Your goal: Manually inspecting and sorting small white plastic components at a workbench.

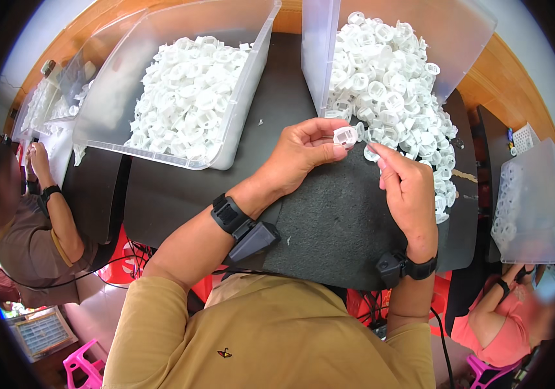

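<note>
My left hand pinches a small round white plastic part between thumb and fingers, above the black tabletop. Close on its right is my right hand, its fingers closed and its index fingertip near the part. Whether something thin sits in those right fingers is too small to tell. A large heap of similar white plastic parts spills out of a tipped clear bin and down along the right side of the table, just behind my right hand.
At left on the table stands another clear bin full of white parts. A co-worker handles parts at far left; another person sits at right by a clear bin. Wrist devices with cables hang at my wrists.
</note>
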`<state>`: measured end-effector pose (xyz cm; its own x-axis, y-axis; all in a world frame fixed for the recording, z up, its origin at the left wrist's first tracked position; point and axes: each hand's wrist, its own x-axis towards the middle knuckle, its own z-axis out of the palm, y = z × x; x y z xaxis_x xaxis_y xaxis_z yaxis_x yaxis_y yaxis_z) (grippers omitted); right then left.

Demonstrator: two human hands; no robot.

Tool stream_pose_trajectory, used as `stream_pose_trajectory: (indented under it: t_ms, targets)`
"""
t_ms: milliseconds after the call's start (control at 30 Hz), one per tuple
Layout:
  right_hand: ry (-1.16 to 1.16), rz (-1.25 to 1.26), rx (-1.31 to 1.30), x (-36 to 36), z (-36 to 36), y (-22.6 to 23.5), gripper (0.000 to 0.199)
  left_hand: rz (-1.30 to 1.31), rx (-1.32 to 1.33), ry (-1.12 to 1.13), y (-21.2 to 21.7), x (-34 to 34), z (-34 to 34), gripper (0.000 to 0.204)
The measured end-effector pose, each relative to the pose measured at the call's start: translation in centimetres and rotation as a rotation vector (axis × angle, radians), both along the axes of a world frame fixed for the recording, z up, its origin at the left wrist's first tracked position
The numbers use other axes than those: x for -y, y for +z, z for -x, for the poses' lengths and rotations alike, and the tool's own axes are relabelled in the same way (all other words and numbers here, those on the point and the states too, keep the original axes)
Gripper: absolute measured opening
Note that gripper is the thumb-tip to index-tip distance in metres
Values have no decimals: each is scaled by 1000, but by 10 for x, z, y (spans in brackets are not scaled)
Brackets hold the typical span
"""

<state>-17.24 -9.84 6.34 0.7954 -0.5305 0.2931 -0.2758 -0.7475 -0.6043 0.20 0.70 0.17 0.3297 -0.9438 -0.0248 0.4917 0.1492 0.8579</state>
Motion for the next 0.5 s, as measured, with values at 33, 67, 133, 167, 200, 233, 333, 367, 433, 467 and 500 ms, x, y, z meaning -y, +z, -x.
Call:
stream_pose_trajectory:
  t_ms: [33, 67, 133, 167, 200, 233, 333, 367, 433, 467, 500]
  targets:
    - [-27, -23, 21, 0, 0, 1, 24, -4, -49, 0, 1, 0, 0, 40]
    - [-27, -22, 21, 0, 0, 2, 24, -4, -49, 0, 1, -1, 0, 40]
    - [-13, -101, 11, 0, 0, 3, 24, -4, -107, -48, 2, -2, 1, 41]
    - [-13, -101, 11, 0, -1, 3, 24, -4, -107, -48, 2, -2, 0, 41]
    - [-3, -116, 2, 0, -1, 3, 24, -1, -124, -49, 0, -1, -1, 42]
    - [8, -132, -7, 0, -1, 3, 24, 2, -141, -50, -2, -1, -1, 42]
    - [14, -186, -23, -2, -1, 6, 24, 29, -177, -68, -4, 0, -2, 42]
    - [13, -186, -23, -1, -1, 5, 24, 30, -177, -68, -5, 0, -2, 42]
    - [22, -194, -32, 0, -2, 3, 24, 37, -201, -79, -5, 0, -3, 42]
    - [23, -195, -32, 0, -2, 3, 24, 37, -201, -78, -5, -1, -3, 42]
    - [28, -206, -44, 0, -2, 4, 24, 38, -206, -81, -5, -1, -3, 42]
